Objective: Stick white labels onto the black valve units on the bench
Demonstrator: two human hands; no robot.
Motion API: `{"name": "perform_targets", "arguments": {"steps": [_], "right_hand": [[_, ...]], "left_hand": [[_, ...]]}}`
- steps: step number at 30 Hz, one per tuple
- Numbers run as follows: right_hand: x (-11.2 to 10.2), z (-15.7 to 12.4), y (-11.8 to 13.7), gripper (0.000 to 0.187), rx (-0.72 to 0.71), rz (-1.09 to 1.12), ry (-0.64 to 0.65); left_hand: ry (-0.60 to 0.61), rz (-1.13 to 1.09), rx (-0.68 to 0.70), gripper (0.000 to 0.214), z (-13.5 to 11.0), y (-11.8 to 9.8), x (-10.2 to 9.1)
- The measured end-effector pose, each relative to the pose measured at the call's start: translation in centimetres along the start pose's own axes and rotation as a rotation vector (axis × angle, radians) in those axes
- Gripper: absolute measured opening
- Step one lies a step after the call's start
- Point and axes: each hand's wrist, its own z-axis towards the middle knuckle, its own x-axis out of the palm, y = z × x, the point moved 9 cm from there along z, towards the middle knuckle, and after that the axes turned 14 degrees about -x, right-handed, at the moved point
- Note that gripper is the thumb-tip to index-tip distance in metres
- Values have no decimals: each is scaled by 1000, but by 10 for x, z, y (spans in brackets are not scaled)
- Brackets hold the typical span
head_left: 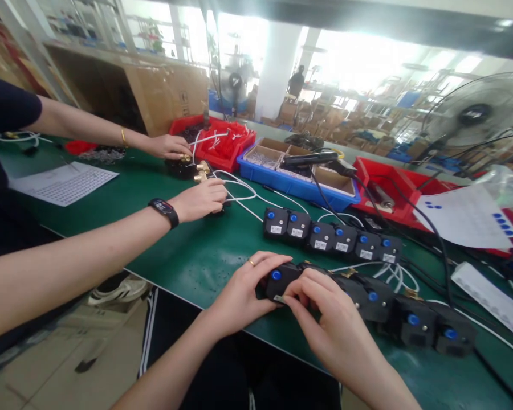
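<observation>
My left hand (243, 290), with a ring on one finger, is wrapped around the left side of a black box (277, 280) with a blue round knob on its front. My right hand (325, 313) pinches a small pale label (279, 298) at the lower front of that box, thumb and fingertips together. To the right, a row of similar black boxes with blue knobs (412, 320) lies partly behind my right hand. Farther back stands another row of black boxes (320, 236), each bearing a white printed label.
At the left, a co-worker's hands (200, 199) handle brass fittings and white cables. Red bins (231, 162) and a blue compartment tray (299, 191) line the table's back. Printed sheets (64, 182) and a label strip (491, 293) lie on the green table, with cables at the right.
</observation>
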Motion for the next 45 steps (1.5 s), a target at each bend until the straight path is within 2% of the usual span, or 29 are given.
{"name": "perform_targets", "arguments": {"steps": [30, 45], "right_hand": [[0, -3, 3, 21, -48, -83, -53], [-6, 2, 4, 21, -44, -78, -19]], "left_hand": [[11, -4, -5, 68, 0, 1, 2], [21, -3, 13, 59, 0, -3, 0]]}}
